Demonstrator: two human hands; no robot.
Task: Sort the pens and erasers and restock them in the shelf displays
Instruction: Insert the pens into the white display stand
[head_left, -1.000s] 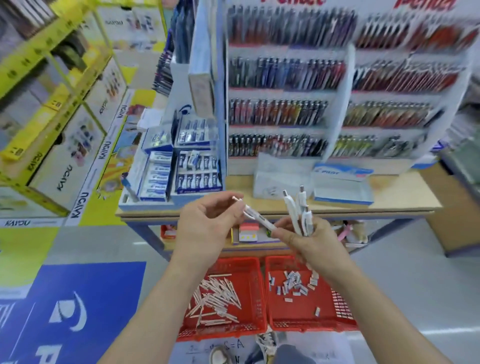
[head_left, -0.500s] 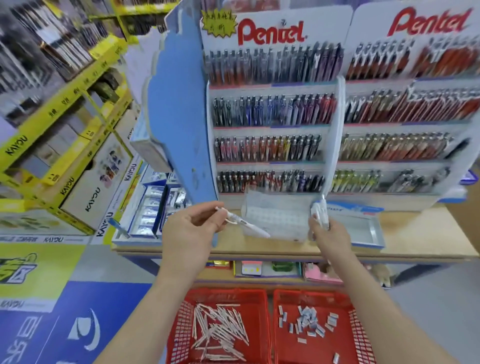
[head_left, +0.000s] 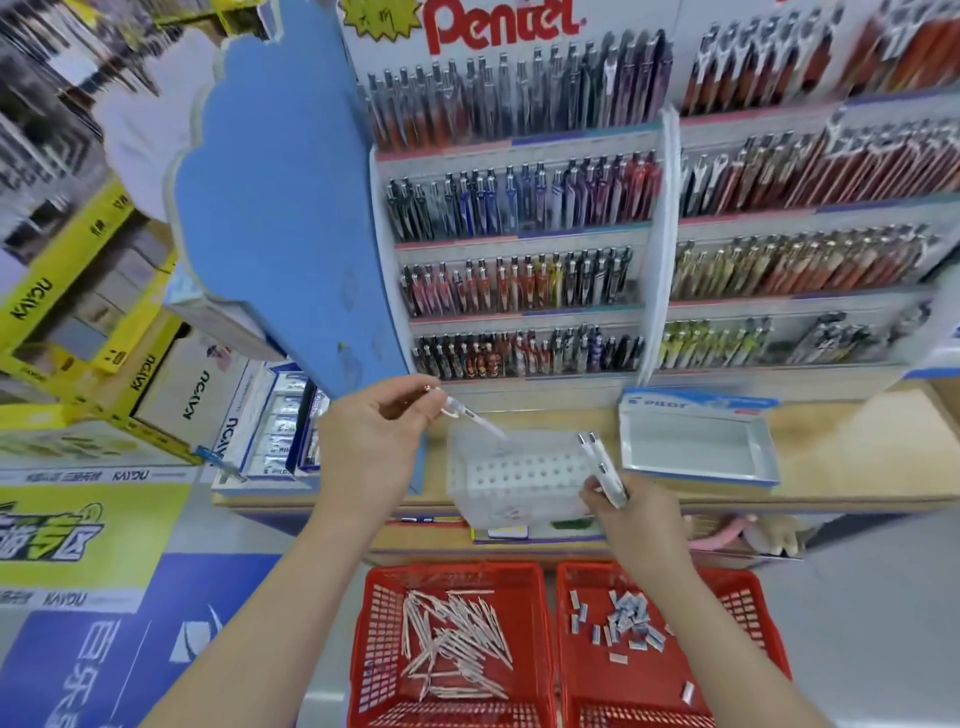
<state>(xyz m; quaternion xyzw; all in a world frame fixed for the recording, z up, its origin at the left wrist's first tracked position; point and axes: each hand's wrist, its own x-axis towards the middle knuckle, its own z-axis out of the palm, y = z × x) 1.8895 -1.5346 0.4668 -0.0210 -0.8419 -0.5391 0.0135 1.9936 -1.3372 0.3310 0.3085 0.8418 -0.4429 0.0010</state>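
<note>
- Two hands that met below the worktop edge a second ago are now apart at mid-frame, raised over the worktop (head_left: 857, 457).
- Left of centre, the left hand (head_left: 374, 441) pinches a single white pen (head_left: 475, 420) by its top end. The tip slants down-right to the rim of the clear holder (head_left: 514, 483).
- The clear holder stands on the worktop between both hands.
- Right of centre, the right hand (head_left: 631, 514) grasps a bundle of white pens (head_left: 602, 465) beside the holder's right wall. They were fanned out a second ago and are now held close together.
- Further right, the Pilot tray (head_left: 696, 470) lies on the worktop.
- Along the lower frame, the left red basket (head_left: 379, 623) holds loose pens (head_left: 457, 644) and the right red basket (head_left: 753, 613) holds erasers (head_left: 628, 621).
</note>
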